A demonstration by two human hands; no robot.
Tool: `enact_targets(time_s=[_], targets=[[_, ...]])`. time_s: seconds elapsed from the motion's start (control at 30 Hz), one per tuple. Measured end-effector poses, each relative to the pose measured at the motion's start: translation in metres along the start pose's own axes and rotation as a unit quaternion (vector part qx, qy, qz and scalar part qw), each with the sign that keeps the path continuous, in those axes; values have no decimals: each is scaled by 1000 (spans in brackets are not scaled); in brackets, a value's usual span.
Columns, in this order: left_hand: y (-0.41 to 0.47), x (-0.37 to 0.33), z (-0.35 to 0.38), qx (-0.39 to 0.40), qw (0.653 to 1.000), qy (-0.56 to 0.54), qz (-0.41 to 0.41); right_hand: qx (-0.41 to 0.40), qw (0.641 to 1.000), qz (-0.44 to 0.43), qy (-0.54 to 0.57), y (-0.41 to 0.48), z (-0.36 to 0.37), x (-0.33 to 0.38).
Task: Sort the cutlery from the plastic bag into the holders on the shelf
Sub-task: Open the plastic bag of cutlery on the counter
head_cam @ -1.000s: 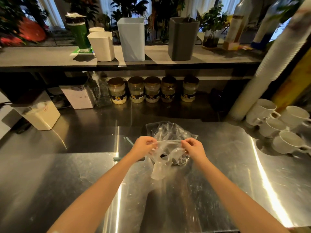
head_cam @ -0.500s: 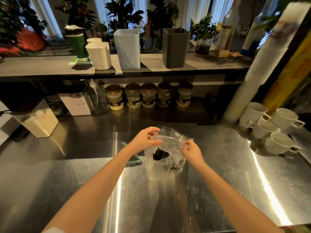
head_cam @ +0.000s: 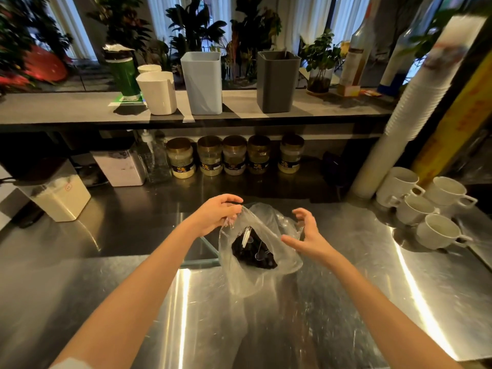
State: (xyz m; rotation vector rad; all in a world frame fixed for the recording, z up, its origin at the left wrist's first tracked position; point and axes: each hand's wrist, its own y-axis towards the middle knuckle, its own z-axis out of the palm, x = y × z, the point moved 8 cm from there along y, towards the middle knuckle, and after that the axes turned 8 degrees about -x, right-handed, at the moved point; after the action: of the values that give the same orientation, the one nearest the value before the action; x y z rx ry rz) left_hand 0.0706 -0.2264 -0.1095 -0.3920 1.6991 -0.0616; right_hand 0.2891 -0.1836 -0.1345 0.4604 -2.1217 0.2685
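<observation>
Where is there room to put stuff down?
The shiny counter is bare near you, below the plastic bag, and at left before the white container. Mugs crowd the right, jars the back.

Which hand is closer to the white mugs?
Right. The right hand is open beside the plastic bag, on the side facing the white mugs. The left hand pinches the bag's opposite rim, farther from them.

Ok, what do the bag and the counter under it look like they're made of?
The bag: likely thin clear plastic film; it crinkles and shows the dark cutlery through it. The counter: apparently brushed stainless steel; grey, scratched, streaky reflections.
</observation>
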Motion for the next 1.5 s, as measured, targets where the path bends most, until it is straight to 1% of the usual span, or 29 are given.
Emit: enact_targets(time_s=[0.03,0.07,0.1,0.13,0.17,0.2,0.23,0.27,0.3,0.33,0.37,0.43,0.47,0.53,0.6,0.63,0.7,0.77,0.83,0.9,1.0,1.13,1.23,1.33,1.4,1.47,1.5], targets=[[0,-4,-1,-14,999,33,30,-47,996,-74,-21,-2,-3,20],[-1,-11,-5,-53,993,73,80,-72,985,-153,-45,-7,-1,40],[-7,-21,-10,-102,981,90,140,-73,968,-230,-63,-14,4,59],[-14,-27,-13,-132,969,80,195,-57,950,-297,-78,-24,11,75],[-22,-31,-11,-131,961,66,233,-30,931,-351,-96,-33,21,85],[-30,-34,-6,-109,956,73,264,6,915,-383,-130,-38,34,89],[-37,-34,3,-76,950,113,281,43,903,-385,-187,-40,47,88],[-39,-28,12,-46,941,181,282,69,897,-352,-256,-37,56,80],[-38,-18,17,-27,927,256,272,83,898,-297,-314,-30,60,65],[-34,-5,19,-16,915,315,253,91,904,-232,-346,-23,59,48],[-30,8,20,-9,909,350,228,92,914,-173,-355,-17,58,32],[-24,26,18,-2,920,348,180,62,936,-88,-336,-7,48,9],[-22,30,15,-9,927,336,168,41,940,-57,-335,-2,41,0],[-15,37,8,-23,929,340,145,15,941,-13,-339,7,29,-16],[-12,33,11,-20,925,348,150,12,959,23,-284,14,23,-27],[-11,32,16,-10,932,325,158,15,969,31,-244,16,21,-29],[-12,34,32,26,951,274,138,18,984,18,-177,23,21,-26],[-13,38,50,45,949,287,126,31,989,-5,-142,30,22,-17],[-11,38,65,18,945,304,117,48,988,-22,-146,38,24,-8],[-4,33,71,-19,952,284,117,66,987,-34,-139,44,24,-3],[11,23,58,-59,965,222,130,91,991,-31,-91,52,18,-4],[26,20,37,-4,991,93,98,116,993,4,-18,59,2,-18],[44,23,13,-21,997,35,72,109,993,25,39,66,-5,-29],[67,21,-1,-36,998,-6,45,69,994,46,71,83,-10,-41],[81,21,-10,-68,997,19,40,17,995,66,67,96,-14,-52],[90,26,-13,-82,990,111,36,-42,994,92,46,104,-15,-64],[94,30,-10,-72,982,169,33,-59,992,102,43,107,-13,-69]])
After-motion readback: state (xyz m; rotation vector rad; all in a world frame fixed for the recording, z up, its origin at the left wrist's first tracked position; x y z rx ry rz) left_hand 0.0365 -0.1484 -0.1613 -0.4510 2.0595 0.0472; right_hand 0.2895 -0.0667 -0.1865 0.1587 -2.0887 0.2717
